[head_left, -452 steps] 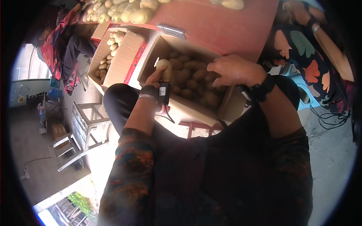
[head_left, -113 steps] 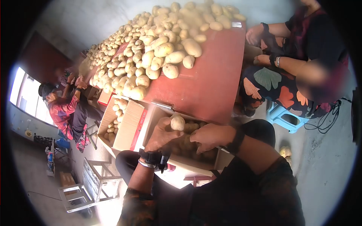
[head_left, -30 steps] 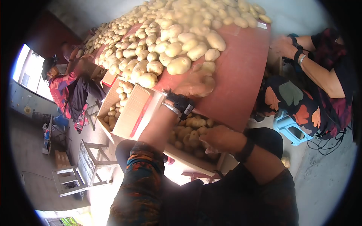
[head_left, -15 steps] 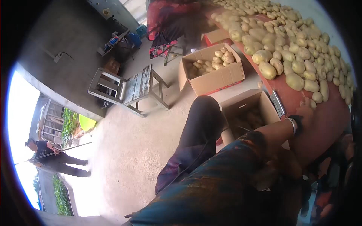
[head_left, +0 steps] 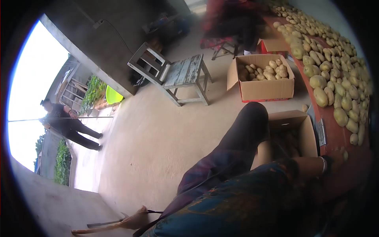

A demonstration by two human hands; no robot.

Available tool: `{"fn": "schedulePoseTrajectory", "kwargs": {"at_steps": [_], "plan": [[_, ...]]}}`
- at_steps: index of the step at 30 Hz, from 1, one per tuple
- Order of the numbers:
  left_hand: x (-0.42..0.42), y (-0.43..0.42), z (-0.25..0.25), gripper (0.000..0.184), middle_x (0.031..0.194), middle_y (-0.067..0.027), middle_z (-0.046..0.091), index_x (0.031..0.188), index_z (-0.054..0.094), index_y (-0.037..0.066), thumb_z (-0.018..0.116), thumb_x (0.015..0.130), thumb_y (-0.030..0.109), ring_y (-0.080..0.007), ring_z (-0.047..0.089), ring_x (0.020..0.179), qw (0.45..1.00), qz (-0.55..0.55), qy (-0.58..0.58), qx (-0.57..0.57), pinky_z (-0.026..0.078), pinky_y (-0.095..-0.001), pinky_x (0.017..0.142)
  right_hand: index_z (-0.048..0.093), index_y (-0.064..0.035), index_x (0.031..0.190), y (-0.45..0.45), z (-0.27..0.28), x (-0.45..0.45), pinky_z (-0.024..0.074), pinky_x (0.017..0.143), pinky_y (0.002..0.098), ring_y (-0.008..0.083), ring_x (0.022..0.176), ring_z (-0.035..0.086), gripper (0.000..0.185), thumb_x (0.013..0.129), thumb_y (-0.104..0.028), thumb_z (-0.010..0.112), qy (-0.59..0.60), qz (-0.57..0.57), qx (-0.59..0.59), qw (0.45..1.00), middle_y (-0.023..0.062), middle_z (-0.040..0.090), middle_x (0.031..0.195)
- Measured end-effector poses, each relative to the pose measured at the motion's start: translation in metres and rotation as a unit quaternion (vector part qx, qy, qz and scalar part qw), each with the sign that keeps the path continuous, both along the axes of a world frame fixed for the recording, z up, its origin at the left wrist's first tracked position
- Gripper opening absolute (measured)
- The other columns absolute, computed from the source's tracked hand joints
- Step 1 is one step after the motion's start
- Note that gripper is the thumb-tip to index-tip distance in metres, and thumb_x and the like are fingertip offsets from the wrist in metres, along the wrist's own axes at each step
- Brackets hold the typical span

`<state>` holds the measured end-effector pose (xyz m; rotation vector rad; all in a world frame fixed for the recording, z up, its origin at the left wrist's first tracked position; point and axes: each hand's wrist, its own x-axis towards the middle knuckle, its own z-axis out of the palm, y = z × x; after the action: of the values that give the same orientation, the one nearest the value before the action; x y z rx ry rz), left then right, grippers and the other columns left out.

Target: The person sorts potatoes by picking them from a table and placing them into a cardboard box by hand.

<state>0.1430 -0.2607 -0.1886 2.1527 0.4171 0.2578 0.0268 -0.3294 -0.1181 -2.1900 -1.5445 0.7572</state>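
My left hand (head_left: 336, 158), blurred and dim, reaches over the red-brown tabletop at the right edge, past a wristband (head_left: 326, 164). A small pale potato (head_left: 345, 154) shows at its fingertips; whether they grip it is unclear. Just above the hand begins a broad spread of potatoes (head_left: 346, 103) on the table (head_left: 333, 128). Below my forearm stands an open cardboard box (head_left: 310, 132), its shaded inside hard to make out. My right hand is out of view.
A second cardboard box (head_left: 268, 89) holds potatoes. A worn wooden chair (head_left: 183, 71) stands on the concrete floor. A seated person in red (head_left: 225, 19) is at the top. Outside, another person (head_left: 65, 120) holds a long pole near a yellow-green basin (head_left: 113, 94). One potato (head_left: 304, 107) lies on the floor.
My view has swung left, so the boxes, chair and table appear farther right and mostly lower. My left hand stays over the table by the edge of the potato spread.
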Motion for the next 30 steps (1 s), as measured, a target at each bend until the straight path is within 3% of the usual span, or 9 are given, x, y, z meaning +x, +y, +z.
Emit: {"fn": "schedulePoseTrajectory", "kwargs": {"at_steps": [11, 12, 13, 14, 17, 23, 26, 28, 30], "plan": [[-0.084, 0.075, 0.068, 0.052, 0.099, -0.0134, 0.062, 0.111, 0.058, 0.003, 0.071, 0.064, 0.022, -0.0235, 0.060, 0.090, 0.971, -0.223, -0.081, -0.028, 0.048, -0.0340, 0.080, 0.055, -0.0038, 0.112, 0.007, 0.007, -0.014, 0.0471, 0.080, 0.0367, 0.0254, 0.097, 0.059, 0.038, 0.078, -0.016, 0.062, 0.101, -0.030, -0.072, 0.992, 0.0124, 0.060, 0.103], [-0.094, 0.082, 0.074, 0.053, 0.096, -0.0117, 0.064, 0.109, 0.060, 0.003, 0.073, 0.062, 0.023, -0.0218, 0.061, 0.087, 0.958, -0.263, -0.065, -0.092, 0.048, -0.0326, 0.079, 0.055, -0.0038, 0.113, 0.011, 0.012, -0.017, 0.0471, 0.081, 0.0367, 0.0253, 0.097, 0.059, 0.037, 0.078, -0.016, 0.062, 0.159, -0.055, -0.081, 0.982, 0.0123, 0.060, 0.103], [-0.102, 0.094, 0.083, 0.055, 0.098, -0.0123, 0.063, 0.114, 0.056, -0.001, 0.073, 0.063, 0.015, -0.0164, 0.061, 0.089, 0.940, -0.294, -0.012, -0.171, 0.050, -0.0291, 0.075, 0.055, -0.0041, 0.111, 0.018, 0.000, -0.019, 0.0469, 0.081, 0.0372, 0.0242, 0.095, 0.060, 0.035, 0.078, -0.015, 0.062, 0.492, -0.184, 0.051, 0.850, 0.0127, 0.060, 0.101], [-0.119, 0.108, 0.097, 0.052, 0.093, -0.0111, 0.064, 0.115, 0.054, -0.002, 0.071, 0.068, 0.009, -0.0133, 0.061, 0.084, 0.891, -0.319, 0.046, -0.321, 0.050, -0.0251, 0.073, 0.055, -0.0037, 0.109, 0.019, -0.008, -0.011, 0.0470, 0.081, 0.0378, 0.0269, 0.092, 0.060, 0.036, 0.076, -0.017, 0.064, 0.109, 0.014, 0.042, 0.993, 0.0140, 0.060, 0.101], [-0.159, 0.149, 0.110, 0.047, 0.087, -0.0045, 0.063, 0.118, 0.053, 0.002, 0.067, 0.073, 0.007, -0.0101, 0.060, 0.079, 0.856, -0.353, 0.112, -0.362, 0.050, -0.0228, 0.073, 0.055, -0.0044, 0.109, 0.014, -0.010, -0.015, 0.0460, 0.082, 0.0372, 0.0301, 0.094, 0.059, 0.036, 0.077, -0.020, 0.064, -0.057, 0.019, 0.061, 0.996, 0.0159, 0.060, 0.099], [-0.205, 0.185, 0.045, 0.043, 0.086, -0.0059, 0.062, 0.104, 0.061, -0.001, 0.069, 0.068, 0.022, -0.0134, 0.059, 0.084, 0.886, -0.269, 0.229, -0.302, 0.047, -0.0271, 0.075, 0.054, -0.0048, 0.108, 0.022, -0.007, -0.010, 0.0445, 0.076, 0.0416, 0.0358, 0.089, 0.056, 0.043, 0.074, -0.028, 0.067, -0.055, 0.036, -0.071, 0.995, 0.0178, 0.057, 0.095], [-0.210, 0.172, 0.008, 0.048, 0.091, -0.0125, 0.065, 0.104, 0.061, -0.005, 0.066, 0.068, 0.027, -0.0199, 0.060, 0.089, 0.918, -0.216, 0.146, -0.299, 0.047, -0.0297, 0.077, 0.056, -0.0036, 0.107, 0.032, -0.014, -0.008, 0.0455, 0.078, 0.0421, 0.0369, 0.091, 0.057, 0.046, 0.069, -0.025, 0.071, -0.039, 0.019, -0.047, 0.998, 0.0194, 0.058, 0.098], [-0.200, 0.163, -0.003, 0.063, 0.104, -0.0218, 0.062, 0.115, 0.053, -0.008, 0.069, 0.065, 0.027, -0.0291, 0.058, 0.102, 0.979, -0.084, 0.106, -0.154, 0.046, -0.0345, 0.087, 0.058, -0.0025, 0.105, 0.042, -0.021, -0.002, 0.0462, 0.079, 0.0419, 0.0377, 0.092, 0.057, 0.046, 0.066, -0.022, 0.073, 0.014, 0.037, -0.063, 0.997, 0.0188, 0.059, 0.099], [-0.221, 0.177, 0.049, 0.054, 0.107, -0.0234, 0.059, 0.108, 0.059, -0.003, 0.070, 0.063, 0.024, -0.0367, 0.054, 0.103, 0.978, -0.072, 0.028, -0.193, 0.045, -0.0404, 0.087, 0.059, -0.0027, 0.106, 0.047, -0.064, 0.013, 0.0471, 0.081, 0.0403, 0.0353, 0.096, 0.058, 0.048, 0.065, -0.024, 0.074, 0.126, 0.074, -0.058, 0.988, 0.0188, 0.060, 0.103]]}}
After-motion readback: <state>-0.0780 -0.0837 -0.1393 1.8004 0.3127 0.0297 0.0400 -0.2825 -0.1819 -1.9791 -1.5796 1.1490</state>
